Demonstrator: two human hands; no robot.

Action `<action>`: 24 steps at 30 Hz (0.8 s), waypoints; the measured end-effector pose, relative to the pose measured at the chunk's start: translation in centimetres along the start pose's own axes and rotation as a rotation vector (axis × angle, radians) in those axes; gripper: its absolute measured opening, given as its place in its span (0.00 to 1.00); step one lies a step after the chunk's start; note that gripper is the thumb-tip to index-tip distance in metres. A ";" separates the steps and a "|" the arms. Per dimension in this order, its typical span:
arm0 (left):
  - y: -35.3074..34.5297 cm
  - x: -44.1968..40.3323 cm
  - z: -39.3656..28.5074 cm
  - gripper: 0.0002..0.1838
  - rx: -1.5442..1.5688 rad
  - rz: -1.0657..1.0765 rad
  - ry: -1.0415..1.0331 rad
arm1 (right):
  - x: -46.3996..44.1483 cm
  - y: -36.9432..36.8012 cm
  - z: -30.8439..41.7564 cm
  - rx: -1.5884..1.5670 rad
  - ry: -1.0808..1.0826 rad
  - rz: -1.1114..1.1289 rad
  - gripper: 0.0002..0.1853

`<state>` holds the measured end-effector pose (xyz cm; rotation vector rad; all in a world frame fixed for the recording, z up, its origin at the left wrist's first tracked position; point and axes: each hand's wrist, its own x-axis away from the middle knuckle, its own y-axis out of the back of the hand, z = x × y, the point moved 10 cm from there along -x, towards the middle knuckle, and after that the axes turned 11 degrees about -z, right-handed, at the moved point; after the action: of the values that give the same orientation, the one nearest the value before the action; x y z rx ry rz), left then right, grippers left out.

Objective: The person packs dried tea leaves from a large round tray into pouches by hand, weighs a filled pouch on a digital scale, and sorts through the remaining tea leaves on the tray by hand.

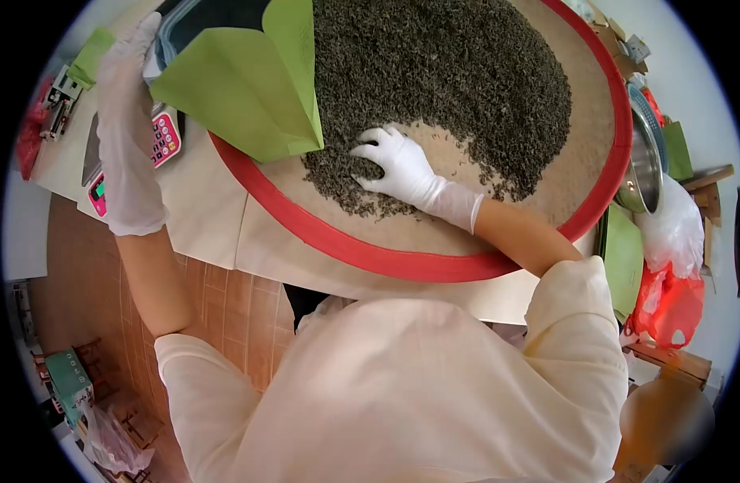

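Two white-gloved hands were stretched over a pale counter. The right forearm was slanted up and leftward across the red rim of a round tray, and the right hand was set low, back upward, at the near-left part of a broad heap of dark dried leaves, by which much of the tray was covered. Its fingers were curled and were parted from the thumb in a moderately wide arch; leaves were touched, and some were seen in the gap, though whether any were gripped could not be told. The left arm was extended forward, nearly straight, and a pink-edged scale was partly hidden by it. The left hand was held beside a blue-rimmed container, its fingers drawn close together and pointed away from the body; how far they were opened, and whether the container was touched, could not be told. Between the hands a folded green bag was placed, its panels angled apart, with its lower end overlapping the rim and the left border of the heap.
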<state>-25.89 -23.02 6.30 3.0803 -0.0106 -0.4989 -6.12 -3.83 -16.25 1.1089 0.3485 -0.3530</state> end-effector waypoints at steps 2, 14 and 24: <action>-0.3 0.4 0.2 0.17 0.037 -0.015 0.042 | 0.6 1.0 -0.7 -0.073 -0.055 -0.045 0.18; -6.2 3.2 -2.7 0.17 0.123 0.288 -0.194 | -4.1 17.4 -2.3 -0.813 -0.826 -0.126 0.09; 3.4 -10.5 -14.2 0.12 0.125 0.047 -0.577 | 3.6 10.3 -6.0 -0.820 -0.995 -0.023 0.11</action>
<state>-31.35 -26.02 23.11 2.9144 -0.1267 -1.4044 1.05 5.37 -11.97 0.0486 -0.3707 -0.6566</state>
